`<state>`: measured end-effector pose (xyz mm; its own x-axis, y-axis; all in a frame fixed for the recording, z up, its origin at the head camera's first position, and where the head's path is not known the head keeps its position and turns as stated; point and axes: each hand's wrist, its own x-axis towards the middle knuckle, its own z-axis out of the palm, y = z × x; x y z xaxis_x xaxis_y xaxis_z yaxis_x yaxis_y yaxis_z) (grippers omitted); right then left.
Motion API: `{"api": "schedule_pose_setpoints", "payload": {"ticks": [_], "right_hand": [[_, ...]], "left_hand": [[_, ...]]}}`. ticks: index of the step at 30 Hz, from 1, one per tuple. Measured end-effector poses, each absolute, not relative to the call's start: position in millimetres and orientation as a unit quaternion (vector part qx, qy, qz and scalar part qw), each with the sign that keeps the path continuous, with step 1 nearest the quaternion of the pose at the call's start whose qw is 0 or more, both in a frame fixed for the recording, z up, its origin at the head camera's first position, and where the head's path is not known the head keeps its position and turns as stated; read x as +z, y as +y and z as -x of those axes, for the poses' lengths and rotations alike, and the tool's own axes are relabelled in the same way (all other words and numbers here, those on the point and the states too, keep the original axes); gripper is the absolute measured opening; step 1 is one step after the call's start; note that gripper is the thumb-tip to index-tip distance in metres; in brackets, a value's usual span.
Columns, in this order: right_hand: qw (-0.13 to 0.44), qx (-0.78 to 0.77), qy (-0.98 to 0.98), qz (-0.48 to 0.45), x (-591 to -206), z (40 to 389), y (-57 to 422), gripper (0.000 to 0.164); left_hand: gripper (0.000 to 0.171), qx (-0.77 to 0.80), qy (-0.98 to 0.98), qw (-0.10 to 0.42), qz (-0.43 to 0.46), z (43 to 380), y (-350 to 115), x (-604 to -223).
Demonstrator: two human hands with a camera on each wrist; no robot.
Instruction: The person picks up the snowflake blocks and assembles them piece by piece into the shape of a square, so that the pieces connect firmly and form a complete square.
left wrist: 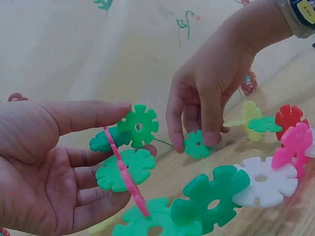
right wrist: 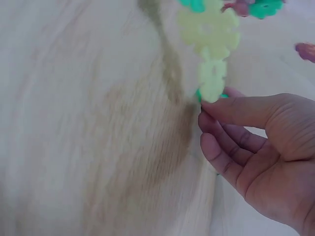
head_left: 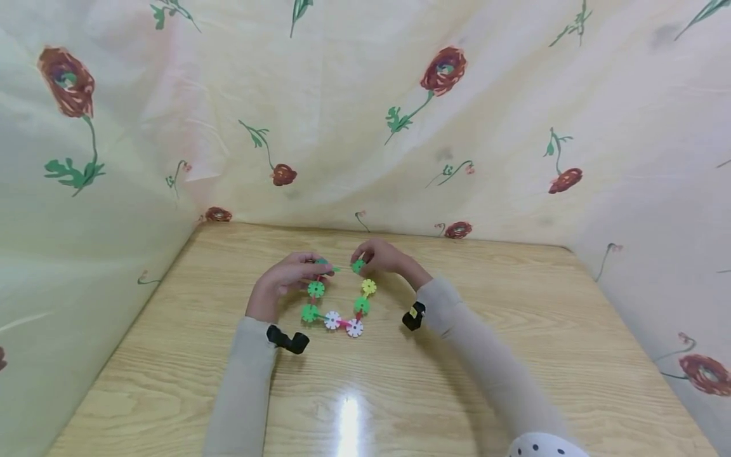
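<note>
A chain of notched plastic snowflake discs curves in an open loop between both hands. In the head view it runs through green discs [head_left: 316, 289] on the left, two white discs [head_left: 332, 324] at the near side and a yellow disc [head_left: 368, 287] on the right. My left hand [head_left: 285, 274] pinches the left end, where green discs [left wrist: 148, 127] join above a pink disc [left wrist: 129, 179] seen edge-on. At the other end, my right hand [head_left: 387, 256] pinches a green disc [left wrist: 198, 144] between thumb and fingers. A gap separates the two ends.
The wooden table [head_left: 491, 279] lies under the hands, with flower-patterned cloth [head_left: 342, 127] behind it and at both sides. Black wrist cameras [head_left: 288, 341] sit on both sleeves. Light glares off the table's near part.
</note>
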<state>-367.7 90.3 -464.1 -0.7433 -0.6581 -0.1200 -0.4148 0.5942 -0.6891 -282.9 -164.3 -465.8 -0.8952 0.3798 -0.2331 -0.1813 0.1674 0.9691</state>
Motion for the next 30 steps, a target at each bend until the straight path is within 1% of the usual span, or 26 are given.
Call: {"api": "schedule_pose_setpoints", "payload": {"ticks": [7, 11, 17, 20, 24, 27, 30], "right_hand": [[0.181, -0.401, 0.853, 0.282, -464, 359, 104, 0.034], [0.191, -0.44, 0.834, 0.273, -462, 353, 109, 0.035], [0.194, -0.488, 0.813, 0.253, -459, 342, 113, 0.036], [0.179, -0.511, 0.802, 0.25, -459, 338, 111, 0.037], [0.145, -0.546, 0.79, 0.238, -459, 334, 104, 0.035], [0.122, -0.574, 0.777, 0.226, -460, 331, 98, 0.032], [0.111, -0.594, 0.765, 0.22, -461, 329, 94, 0.031]], "left_hand": [[0.021, 0.643, 0.737, 0.207, -0.033, 285, -160, -469], [0.024, 0.643, 0.738, 0.201, -0.023, 287, -158, -470], [0.021, 0.666, 0.722, 0.189, -0.014, 290, -153, -472], [0.017, 0.68, 0.711, 0.18, -0.013, 291, -152, -472], [0.014, 0.694, 0.701, 0.163, -0.009, 291, -151, -470], [0.013, 0.698, 0.698, 0.158, -0.007, 291, -149, -467], [0.014, 0.7, 0.697, 0.156, -0.011, 290, -148, -466]]}}
